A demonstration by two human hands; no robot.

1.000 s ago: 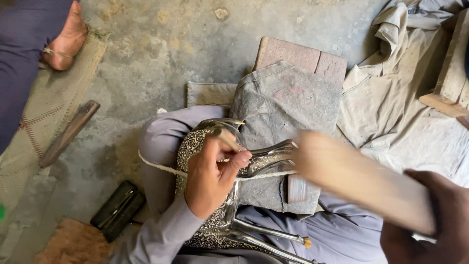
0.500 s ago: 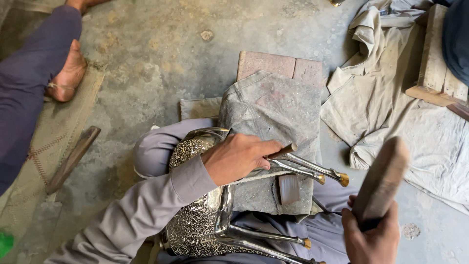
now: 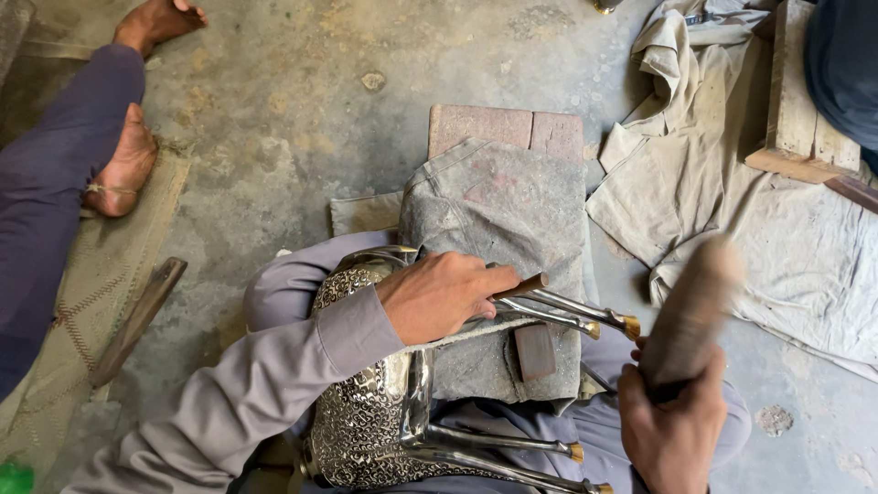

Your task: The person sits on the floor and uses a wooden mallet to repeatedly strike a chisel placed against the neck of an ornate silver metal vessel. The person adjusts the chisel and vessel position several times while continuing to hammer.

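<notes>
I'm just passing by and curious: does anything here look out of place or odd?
Nothing looks broken or spilled. The ornate metal chair lies tipped on its side across the person's lap, legs pointing right, and the left hand grips one leg over a cloth-covered block. The right hand holds a blurred wooden mallet. Crumpled cloth lies on the floor.

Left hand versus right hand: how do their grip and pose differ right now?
The left hand lies flat over the metal chair's legs, pressing them down; the right hand is fisted round a wooden mallet. The left hand looks sharp, the mallet above the right hand blurred. Both are bare.
</notes>
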